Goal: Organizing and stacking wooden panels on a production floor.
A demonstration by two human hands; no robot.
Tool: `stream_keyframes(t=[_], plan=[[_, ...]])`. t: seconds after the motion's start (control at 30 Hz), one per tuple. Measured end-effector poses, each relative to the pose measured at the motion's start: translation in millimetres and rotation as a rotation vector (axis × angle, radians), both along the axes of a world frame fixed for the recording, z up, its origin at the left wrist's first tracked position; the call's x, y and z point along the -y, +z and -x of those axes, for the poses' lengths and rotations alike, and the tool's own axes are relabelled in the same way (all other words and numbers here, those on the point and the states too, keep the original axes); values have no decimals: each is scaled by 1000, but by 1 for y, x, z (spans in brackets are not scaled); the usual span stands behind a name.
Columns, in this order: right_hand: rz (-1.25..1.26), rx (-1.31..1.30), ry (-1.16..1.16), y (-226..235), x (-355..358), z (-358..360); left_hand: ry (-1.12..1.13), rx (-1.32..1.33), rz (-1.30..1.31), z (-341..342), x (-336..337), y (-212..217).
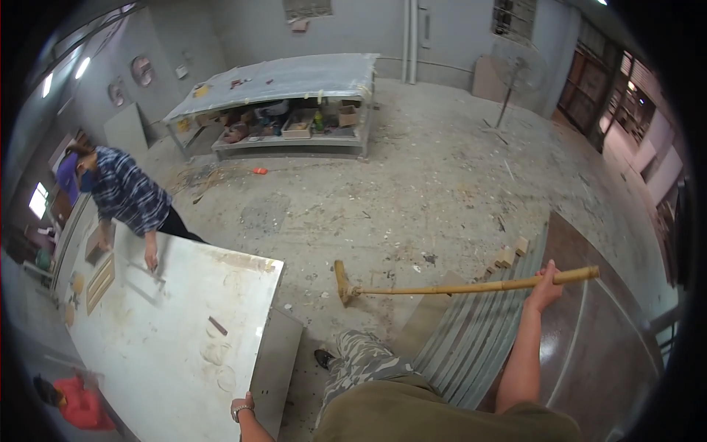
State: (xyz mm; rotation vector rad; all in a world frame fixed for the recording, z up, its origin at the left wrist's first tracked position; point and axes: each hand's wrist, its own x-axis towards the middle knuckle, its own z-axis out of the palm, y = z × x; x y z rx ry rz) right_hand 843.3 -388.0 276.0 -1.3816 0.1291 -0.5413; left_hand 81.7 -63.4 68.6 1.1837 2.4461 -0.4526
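Note:
My right hand (545,289) is closed around the bamboo handle of a broom (442,290), close to its far right end. The pole lies nearly level across my front, and its narrow yellowish head (342,283) is at the left end, over the floor. Bracing at the near edge of a white-topped table (177,324), my left hand (241,404) has its fingers curled on that edge and a watch on the wrist. A small dark reddish strip (217,325) lies on the tabletop.
Stacked sheets (471,335) with a brown top panel (589,331) stand at my right, small wooden blocks (505,258) beside them. A co-worker in a checked shirt (132,188) leans over the table; a person in red (81,404) is lower left. Beyond are a loaded workbench (294,77) and a fan (509,92).

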Motion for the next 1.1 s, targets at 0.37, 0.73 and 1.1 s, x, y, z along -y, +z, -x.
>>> stream_keyframes(t=[0.37, 0.73, 1.1], plan=[[-38, 30, -15, -1, -11, 5, -198, -8, 104, 41, -16, -37], [15, 0, 16, -4, -8, -5, 9, 99, 136, 59, -20, -63], [24, -44, 8, -2, 8, -7, 51, 59, 64, 30, 0, -29]])
